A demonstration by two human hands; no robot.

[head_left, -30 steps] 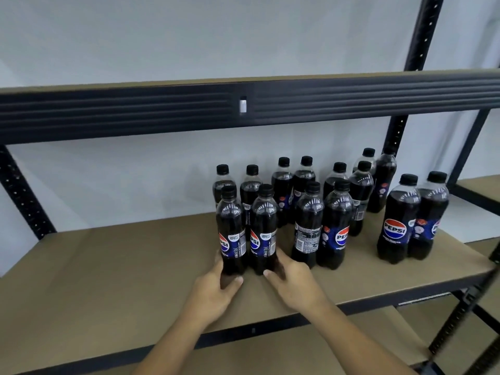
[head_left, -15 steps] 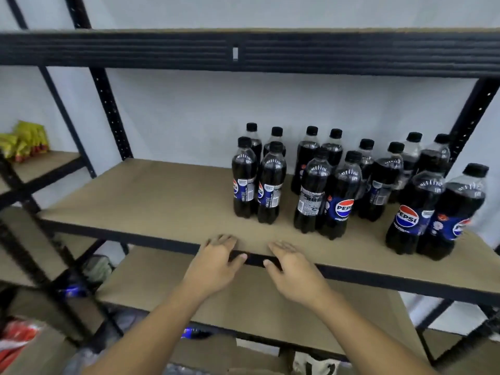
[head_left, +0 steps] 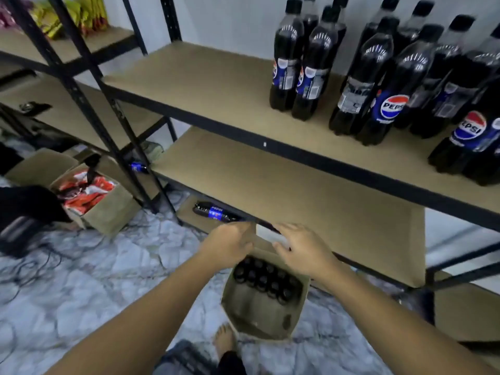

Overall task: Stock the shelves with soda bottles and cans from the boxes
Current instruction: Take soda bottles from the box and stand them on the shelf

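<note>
Several dark Pepsi bottles (head_left: 384, 85) stand in a cluster on the right of the upper shelf (head_left: 211, 85). On the floor below, an open cardboard box (head_left: 259, 312) holds several bottles; only their black caps (head_left: 263, 277) show. My left hand (head_left: 230, 244) and my right hand (head_left: 300, 247) hover side by side above the box's far edge, fingers relaxed and holding nothing. One more Pepsi bottle (head_left: 213, 212) lies on its side under the lower shelf (head_left: 311, 196).
Another open box (head_left: 108, 209) with red packets sits on the floor at the left, by a black shelf post (head_left: 89, 104). Yellow snack bags (head_left: 67, 17) lie on a far-left shelf. Cables trail over the marbled floor (head_left: 94, 280). My bare foot (head_left: 224, 339) stands beside the box.
Both hands have drawn back from the two front bottles on the upper shelf and dropped down over the box on the floor. My view has tilted downward and to the left.
</note>
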